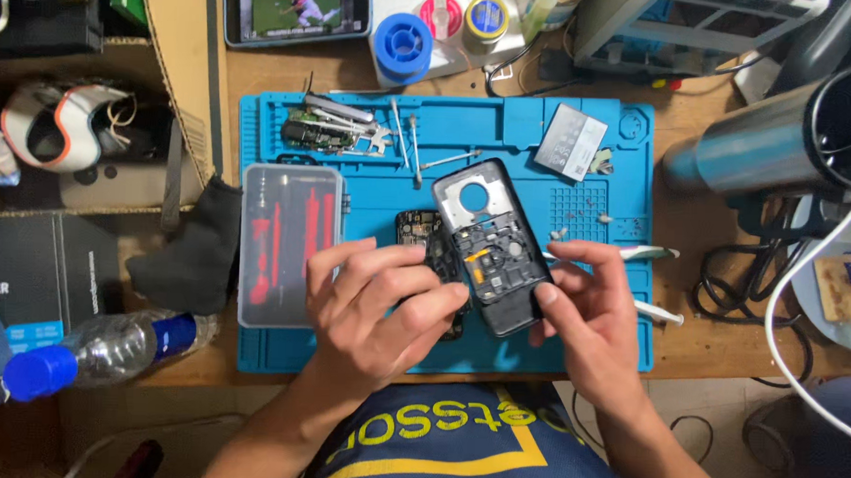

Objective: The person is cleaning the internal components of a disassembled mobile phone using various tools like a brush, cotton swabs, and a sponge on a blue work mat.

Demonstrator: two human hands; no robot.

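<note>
An opened phone body (489,246) with its back off, showing dark inner parts, is held tilted above a blue repair mat (592,344). My left hand (376,308) grips its lower left edge, fingers curled over the side. My right hand (593,316) touches its lower right edge with the thumb, and white-tipped tweezers (647,251) stick out from its fingers. A dark circuit board (415,227) lies on the mat just behind my left hand.
A clear case of red screwdriver bits (289,244) lies on the mat's left. Metal tools (340,128), a phone battery (570,140), solder spools (402,45), a phone showing video (297,10), a water bottle (101,350) and a hot-air tool (759,147) surround the mat.
</note>
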